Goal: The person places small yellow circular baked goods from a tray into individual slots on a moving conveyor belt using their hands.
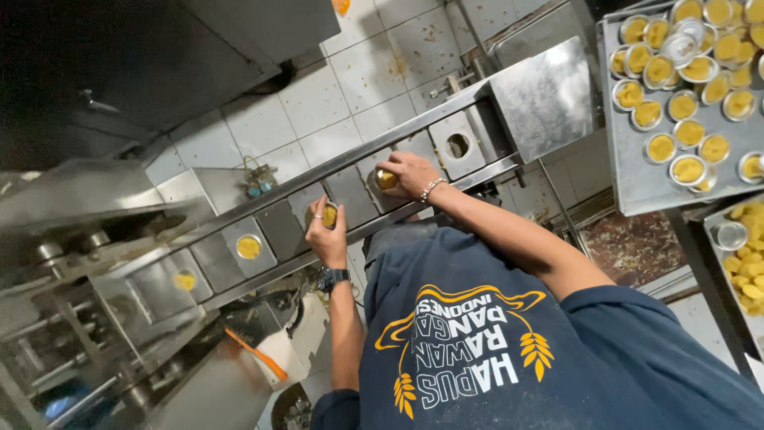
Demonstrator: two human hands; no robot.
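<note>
Mid-frame, left hand (326, 235) pinches one round yellow-filled tin (325, 215) — right hand (410, 175) grips another tin (387, 179), openings facing the camera; white-and-yellow chest print (469, 350) below.

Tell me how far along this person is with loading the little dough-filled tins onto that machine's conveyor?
Two filled tins already sit in conveyor slots further down the line. Right now the left hand and the right hand are each setting one tin into a slot. An empty slot is next, and plenty remains: a tray of filled tins waits at the right.
</note>
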